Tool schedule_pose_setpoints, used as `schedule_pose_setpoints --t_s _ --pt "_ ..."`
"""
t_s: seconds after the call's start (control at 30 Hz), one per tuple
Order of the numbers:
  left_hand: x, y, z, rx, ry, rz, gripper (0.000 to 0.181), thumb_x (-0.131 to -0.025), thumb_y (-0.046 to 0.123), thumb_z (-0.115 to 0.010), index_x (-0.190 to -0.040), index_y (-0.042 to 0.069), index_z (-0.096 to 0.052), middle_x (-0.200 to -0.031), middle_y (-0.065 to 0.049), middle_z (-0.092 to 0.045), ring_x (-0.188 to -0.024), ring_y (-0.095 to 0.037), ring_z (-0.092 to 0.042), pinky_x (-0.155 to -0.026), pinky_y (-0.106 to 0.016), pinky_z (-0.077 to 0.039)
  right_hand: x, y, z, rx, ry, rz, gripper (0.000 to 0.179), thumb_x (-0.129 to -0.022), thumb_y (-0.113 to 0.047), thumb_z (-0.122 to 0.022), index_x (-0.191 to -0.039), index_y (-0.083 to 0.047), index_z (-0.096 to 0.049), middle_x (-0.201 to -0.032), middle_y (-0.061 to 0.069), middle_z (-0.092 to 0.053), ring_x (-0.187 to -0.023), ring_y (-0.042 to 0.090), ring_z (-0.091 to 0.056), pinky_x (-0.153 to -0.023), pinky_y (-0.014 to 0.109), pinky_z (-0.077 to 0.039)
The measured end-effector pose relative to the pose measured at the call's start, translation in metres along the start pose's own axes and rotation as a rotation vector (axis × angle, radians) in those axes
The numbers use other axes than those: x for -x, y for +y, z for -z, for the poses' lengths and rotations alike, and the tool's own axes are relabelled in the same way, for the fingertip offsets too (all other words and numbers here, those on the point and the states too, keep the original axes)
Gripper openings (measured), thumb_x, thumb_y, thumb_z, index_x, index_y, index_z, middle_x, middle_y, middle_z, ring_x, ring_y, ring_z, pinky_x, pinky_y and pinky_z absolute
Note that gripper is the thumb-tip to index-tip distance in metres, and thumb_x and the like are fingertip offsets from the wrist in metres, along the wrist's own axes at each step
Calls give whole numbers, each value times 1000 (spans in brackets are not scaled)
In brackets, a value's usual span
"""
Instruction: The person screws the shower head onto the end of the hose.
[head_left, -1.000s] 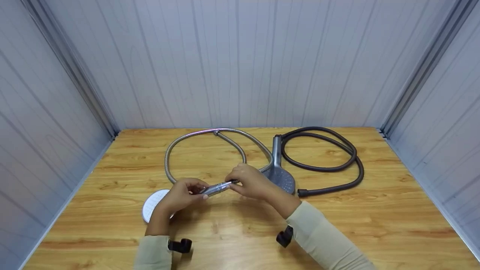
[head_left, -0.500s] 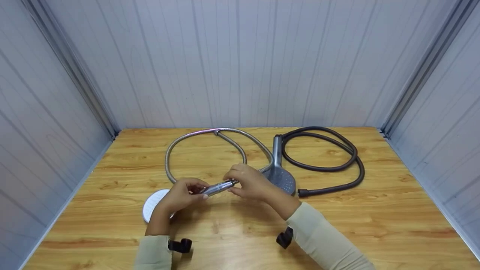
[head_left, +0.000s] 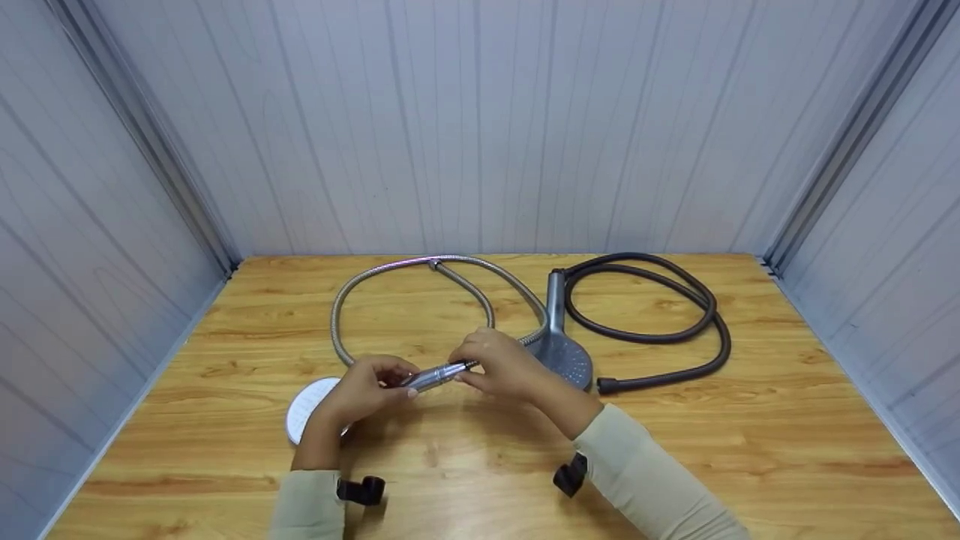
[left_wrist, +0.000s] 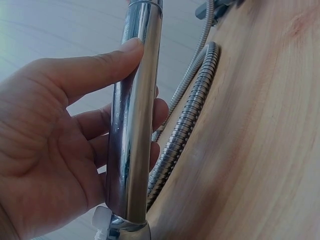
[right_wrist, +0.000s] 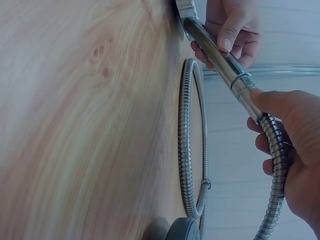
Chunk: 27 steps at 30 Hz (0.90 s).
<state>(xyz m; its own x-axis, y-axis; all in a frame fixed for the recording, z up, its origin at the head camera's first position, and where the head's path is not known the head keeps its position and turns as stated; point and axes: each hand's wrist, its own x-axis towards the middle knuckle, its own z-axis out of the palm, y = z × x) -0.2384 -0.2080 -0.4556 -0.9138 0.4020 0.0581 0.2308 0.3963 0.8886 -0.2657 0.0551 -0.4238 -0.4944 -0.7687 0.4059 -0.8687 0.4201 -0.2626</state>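
Observation:
My left hand [head_left: 364,391] grips the chrome handle [left_wrist: 131,125] of a shower head, thumb on one side and fingers curled round behind. The white spray face [head_left: 304,411] of this shower head shows beside my left wrist in the head view. At the handle's other end, my right hand [right_wrist: 302,145] pinches the chrome hose connector [right_wrist: 248,101] between thumb and fingers. Connector and handle stand in line, end to end. From the connector the ribbed metal hose [right_wrist: 275,185] runs down past my right palm, then loops over the table.
A grey shower head [head_left: 566,361] lies just beyond my right hand, partly under the metal hose. Its dark hose [head_left: 651,339] coils to the right, ending in a dark connector [head_left: 607,385]. Panelled walls enclose the wooden table [head_left: 757,450] at back and sides.
My right fingers slid back a little along the hose half a second ago, baring the joint, and now are forward on the connector again. The left hand keeps its hold on the handle.

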Motion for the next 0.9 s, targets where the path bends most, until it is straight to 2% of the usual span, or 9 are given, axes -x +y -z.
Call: schedule_pose_setpoints --t_s 0.2,0.47,0.7,0.83,0.9 --pt "0 -1 1 -17 -5 -19 24 -86 11 -75 -109 4 -73 -99 -15 -69 -85 -20 -59 -75 -33 -48 0 0 0 11 10 17 14 -88 -16 -73 -98 -7 -73 -90 2 -69 -86 18 -61 -82 33 -47" --pt "0 1 0 -18 3 -5 23 -85 13 -76 -107 8 -74 -97 -11 -69 -85 -22 -59 -76 -36 -48 1 0 -1 -3 2 -44 26 -84 -16 -77 -107 -5 -69 -97 4 -65 -92 19 -58 -83 32 -48" --pt "1 1 -1 -3 14 11 24 -85 11 -76 -108 6 -73 -99 -11 -69 -87 -22 -58 -77 -36 -47 1 1 -2 -6 22 -22 20 -82 -10 -77 -100 -7 -68 -94 3 -64 -89 18 -58 -82 31 -48" --pt "5 17 -1 -6 10 22 24 -86 5 -73 -110 1 -71 -101 -18 -68 -88 -25 -57 -78 -37 -46 1 2 -3 -6 19 -16 18 -84 -11 -76 -100 -7 -69 -94 3 -64 -88 18 -58 -81 32 -48" --pt "5 16 -1 -5 9 25 25 -86 4 -72 -110 0 -71 -101 -19 -67 -88 -25 -57 -78 -38 -46 1 2 -2 -2 10 -21 17 -85 -12 -76 -100 -8 -69 -94 2 -64 -89 18 -58 -80 32 -47"
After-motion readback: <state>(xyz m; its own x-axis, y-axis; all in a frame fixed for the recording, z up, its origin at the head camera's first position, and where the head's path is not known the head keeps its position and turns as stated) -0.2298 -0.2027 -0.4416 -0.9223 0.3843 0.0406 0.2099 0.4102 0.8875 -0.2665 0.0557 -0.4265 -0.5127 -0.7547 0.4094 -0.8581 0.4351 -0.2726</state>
